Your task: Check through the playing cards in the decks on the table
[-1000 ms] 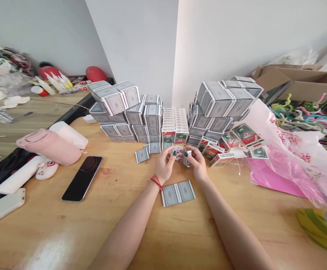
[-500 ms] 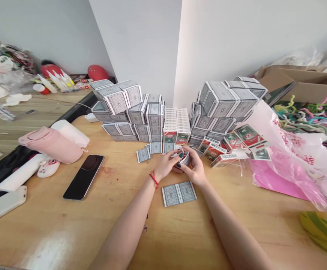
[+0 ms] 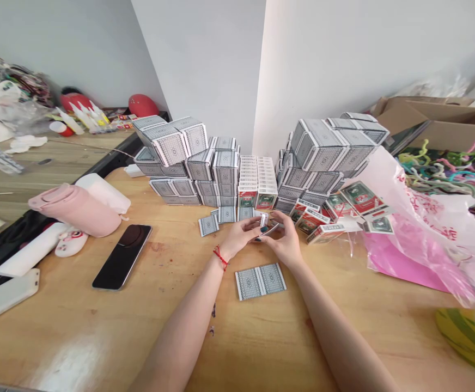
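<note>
Barely visible, small pack (image 3: 268, 226) between fingers (image 3: 283, 233).

Left hand (image 3: 239, 238): red string bracelet (image 3: 220, 257) on wrist, at its 7 o'clock. Dark teal nail polish (image 3: 264, 229). Forearms (image 3: 188, 326) bare.

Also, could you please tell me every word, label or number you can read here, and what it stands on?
None can be read.
Red and green card boxes: label print too small.
Pink plastic bag: red print blurred.
Held card pack: print too small.
</note>
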### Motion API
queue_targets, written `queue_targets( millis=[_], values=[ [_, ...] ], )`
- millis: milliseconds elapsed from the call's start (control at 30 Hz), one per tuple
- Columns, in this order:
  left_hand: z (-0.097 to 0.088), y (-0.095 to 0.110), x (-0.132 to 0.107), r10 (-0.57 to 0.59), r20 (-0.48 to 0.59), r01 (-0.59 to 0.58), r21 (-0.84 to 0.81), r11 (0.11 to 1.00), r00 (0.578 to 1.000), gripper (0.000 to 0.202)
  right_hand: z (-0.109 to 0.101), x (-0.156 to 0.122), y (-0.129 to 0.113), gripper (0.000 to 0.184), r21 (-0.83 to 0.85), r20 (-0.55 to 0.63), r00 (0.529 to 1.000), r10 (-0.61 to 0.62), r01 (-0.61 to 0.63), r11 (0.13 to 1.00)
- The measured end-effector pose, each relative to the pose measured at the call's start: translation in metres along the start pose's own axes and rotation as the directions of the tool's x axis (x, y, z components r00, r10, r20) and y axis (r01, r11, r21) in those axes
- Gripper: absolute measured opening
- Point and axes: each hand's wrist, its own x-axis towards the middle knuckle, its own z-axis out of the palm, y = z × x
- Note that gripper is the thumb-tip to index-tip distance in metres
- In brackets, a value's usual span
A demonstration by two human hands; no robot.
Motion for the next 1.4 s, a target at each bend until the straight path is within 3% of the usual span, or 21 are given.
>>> queue_targets(
  millis=[167,467,833,1167,1400],
  values=[
    [0.001,0.001,0.0,0.049,-0.024,-0.049,0.019,0.999,0.998,0.051,-0.001,0.002,0.0,0.068,-0.126,-0.067,0.997,0.031,-0.039,0.991],
    [0.004,0.002,0.001,0.099,-0.084,-0.091,0.099,0.991,0.991,0.053,0.002,0.002,0.006,0.065,0.039,-0.047,0.999,0.028,-0.027,0.999],
    [0.001,0.002,-0.001,0.089,0.042,-0.095,0.187,0.978,0.995,0.062,0.0,-0.002,-0.001,0.068,0.077,0.111,0.99,-0.086,0.078,0.994],
    [0.004,0.002,-0.003,0.058,0.08,-0.073,0.2,0.977,0.995,0.062,0.0,-0.007,-0.01,0.08,0.264,0.261,0.964,-0.05,-0.021,0.964],
    [0.003,0.002,-0.004,0.084,0.113,-0.107,0.207,0.973,0.99,0.058,0.001,-0.007,-0.012,0.081,0.227,0.253,0.964,-0.08,0.022,0.974]
  ],
)
